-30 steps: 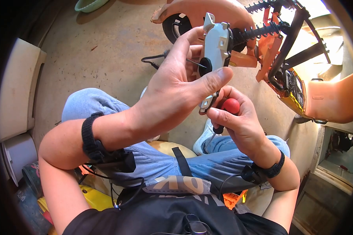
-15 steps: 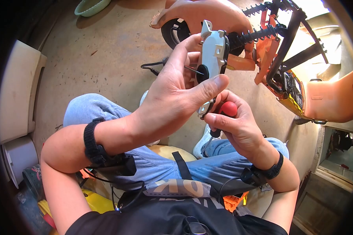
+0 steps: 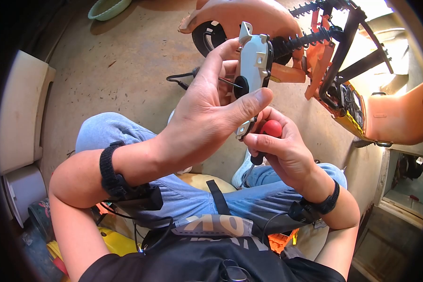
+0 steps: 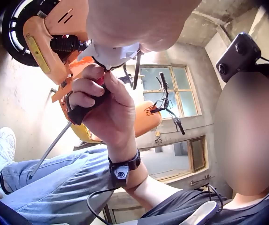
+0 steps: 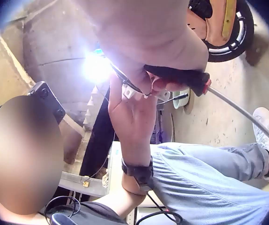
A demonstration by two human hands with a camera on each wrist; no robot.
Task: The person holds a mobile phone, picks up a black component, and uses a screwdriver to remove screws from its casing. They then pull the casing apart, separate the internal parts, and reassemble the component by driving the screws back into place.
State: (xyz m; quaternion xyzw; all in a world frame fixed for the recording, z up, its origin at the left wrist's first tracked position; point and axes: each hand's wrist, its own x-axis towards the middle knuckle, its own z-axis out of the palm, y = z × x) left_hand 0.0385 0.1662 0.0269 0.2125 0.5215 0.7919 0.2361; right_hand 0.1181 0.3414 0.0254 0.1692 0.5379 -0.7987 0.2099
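In the head view a light grey housing (image 3: 253, 63) with a black edge and a round black grommet stands nearly upright in the left hand (image 3: 197, 110), thumb on the near side and fingers behind. A thin cable with a plug (image 3: 195, 72) comes off the grommet. Low beside the housing, the right hand (image 3: 286, 150) grips a screwdriver with a red-ended black handle (image 3: 271, 128); its fingertips are by the housing's lower end. From the right wrist view, the screwdriver's long shaft (image 5: 237, 108) points away from the housing. The left hand's far fingers are partly hidden.
An orange vehicle body (image 3: 249, 19) with a wheel, black springs and frame stands ahead and to the right. A pale green basin (image 3: 109, 8) lies at the far left. White furniture (image 3: 22, 110) is at the left edge, a yellow item (image 3: 117, 242) beside the seated person.
Both hands, with the housing and screwdriver, have shifted slightly left in the head view. Their holds look the same.
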